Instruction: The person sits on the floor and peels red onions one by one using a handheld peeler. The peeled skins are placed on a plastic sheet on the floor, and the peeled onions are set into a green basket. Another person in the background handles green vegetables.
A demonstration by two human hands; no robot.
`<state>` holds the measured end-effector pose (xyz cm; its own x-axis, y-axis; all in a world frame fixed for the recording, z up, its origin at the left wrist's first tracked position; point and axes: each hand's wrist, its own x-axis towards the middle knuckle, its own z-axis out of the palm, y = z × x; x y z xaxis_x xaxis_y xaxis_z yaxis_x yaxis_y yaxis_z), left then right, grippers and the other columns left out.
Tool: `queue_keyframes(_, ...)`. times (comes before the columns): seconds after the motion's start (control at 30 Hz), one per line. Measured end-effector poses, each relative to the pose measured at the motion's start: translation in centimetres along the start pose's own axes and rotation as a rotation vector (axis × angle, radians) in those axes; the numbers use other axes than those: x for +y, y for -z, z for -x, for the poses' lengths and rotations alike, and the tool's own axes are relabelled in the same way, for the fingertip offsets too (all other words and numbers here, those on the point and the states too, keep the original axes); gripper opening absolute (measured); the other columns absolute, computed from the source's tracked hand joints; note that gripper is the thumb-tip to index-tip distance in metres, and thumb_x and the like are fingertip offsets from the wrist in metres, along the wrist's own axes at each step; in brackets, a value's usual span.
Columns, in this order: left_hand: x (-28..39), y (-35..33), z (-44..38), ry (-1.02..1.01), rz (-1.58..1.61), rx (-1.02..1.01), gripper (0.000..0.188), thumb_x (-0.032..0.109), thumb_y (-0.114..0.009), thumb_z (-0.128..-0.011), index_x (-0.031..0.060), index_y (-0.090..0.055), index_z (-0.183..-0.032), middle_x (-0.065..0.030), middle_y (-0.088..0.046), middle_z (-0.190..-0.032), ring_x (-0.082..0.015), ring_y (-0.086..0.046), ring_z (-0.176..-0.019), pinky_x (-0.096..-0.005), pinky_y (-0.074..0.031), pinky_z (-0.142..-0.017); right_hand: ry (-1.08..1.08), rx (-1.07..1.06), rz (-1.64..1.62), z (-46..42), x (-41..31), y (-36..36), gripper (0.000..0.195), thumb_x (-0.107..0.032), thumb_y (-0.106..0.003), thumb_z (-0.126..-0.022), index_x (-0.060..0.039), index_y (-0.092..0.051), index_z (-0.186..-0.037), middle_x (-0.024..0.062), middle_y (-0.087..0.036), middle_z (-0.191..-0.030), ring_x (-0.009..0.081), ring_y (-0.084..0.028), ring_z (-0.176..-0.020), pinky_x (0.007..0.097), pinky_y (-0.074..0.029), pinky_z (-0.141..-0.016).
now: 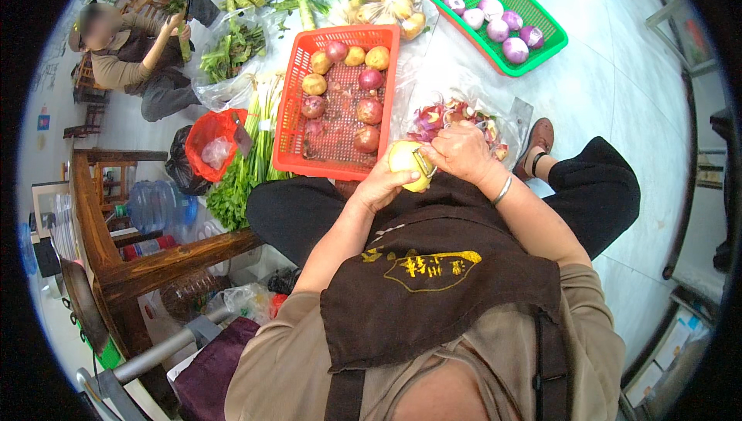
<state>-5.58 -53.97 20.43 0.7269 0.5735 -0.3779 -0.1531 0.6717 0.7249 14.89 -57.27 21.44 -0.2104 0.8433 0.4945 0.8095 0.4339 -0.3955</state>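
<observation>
My left hand holds a peeled yellow potato above my lap. My right hand grips a metal peeler, its blade against the potato's right side. Just ahead, a red plastic basket holds unpeeled potatoes and red onions along its sides. Onion skins and peelings lie on a clear plastic bag beyond my right hand. Further off at the right, a green plastic basket contains several peeled purple onions. A cleaver-like metal blade lies beside the peelings, its handle hidden.
Leafy greens and a red bag with a knife across its edge are at the left. Behind them, a person handles a green stalk. A bag of potatoes lies at the back. A wooden frame stands beside me.
</observation>
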Motion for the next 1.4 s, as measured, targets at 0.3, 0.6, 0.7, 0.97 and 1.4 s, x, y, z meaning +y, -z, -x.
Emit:
queue_keyframes(0.3, -0.6, -0.2, 0.5, -0.021, -0.074, 0.008, 0.067, 0.013, -0.073, -0.074, 0.0033, -0.04, -0.132, -0.0127, -0.059, -0.115, -0.0239, -0.062, -0.104, -0.0391, -0.054, -0.087, -0.363, -0.407, 0.352, 5.6, 8.1, -3.6, 0.045, -0.048, -0.056, -0.088, -0.0124, -0.069, -0.064, 0.0099, -0.067, -0.069, 0.0294, -0.065, -0.064, 0.0419, -0.049, -0.066)
queue_keyframes(0.6, 0.0, 1.2, -0.1, 0.064, 0.247, 0.03, 0.055, 0.009, -0.073, -0.082, 0.0056, -0.043, -0.127, -0.0086, -0.058, -0.115, -0.0217, -0.06, -0.108, -0.0367, -0.051, -0.095, -0.151, -0.062, -0.03, -0.1, 1.5, 0.3, 0.038, -0.034, -0.063, -0.085, -0.0107, -0.059, -0.056, 0.0071, -0.059, -0.058, 0.0278, -0.059, -0.056, 0.0403, -0.044, -0.057)
queue_keyframes(0.7, -1.6, 1.8, -0.6, 0.033, -0.031, 0.077, 0.06, 0.016, -0.075, -0.079, 0.0039, -0.044, -0.128, -0.0117, -0.058, -0.119, -0.0234, -0.061, -0.107, -0.0402, -0.051, -0.095, 0.008, -0.1, -0.016, -0.9, 0.7, 0.0, 0.038, -0.034, -0.063, -0.085, -0.0108, -0.059, -0.055, 0.0067, -0.06, -0.059, 0.027, -0.06, -0.057, 0.0396, -0.044, -0.057)
queue_keyframes(0.97, 1.0, -0.1, 0.9, -0.012, -0.014, 0.153, 0.069, 0.002, -0.076, -0.075, 0.0061, -0.038, -0.133, -0.0112, -0.056, -0.118, -0.0204, -0.058, -0.109, -0.0321, -0.051, -0.091, -0.357, -0.218, 0.076, 2.7, 5.9, -2.0, 0.045, -0.041, -0.055, -0.091, -0.0093, -0.064, -0.06, 0.0119, -0.063, -0.065, 0.0334, -0.061, -0.06, 0.0441, -0.047, -0.059)
queue_keyframes(1.4, 1.5, -0.6, 0.9, -0.058, -0.312, 0.05, 0.073, 0.002, -0.078, -0.069, 0.0053, -0.04, -0.131, -0.007, -0.057, -0.116, -0.0149, -0.058, -0.105, -0.0301, -0.049, -0.09, -0.431, -0.346, 0.141, 3.7, 7.4, -1.7, 0.046, -0.045, -0.052, -0.091, -0.0088, -0.067, -0.066, 0.0117, -0.065, -0.068, 0.033, -0.064, -0.066, 0.0444, -0.05, -0.061)
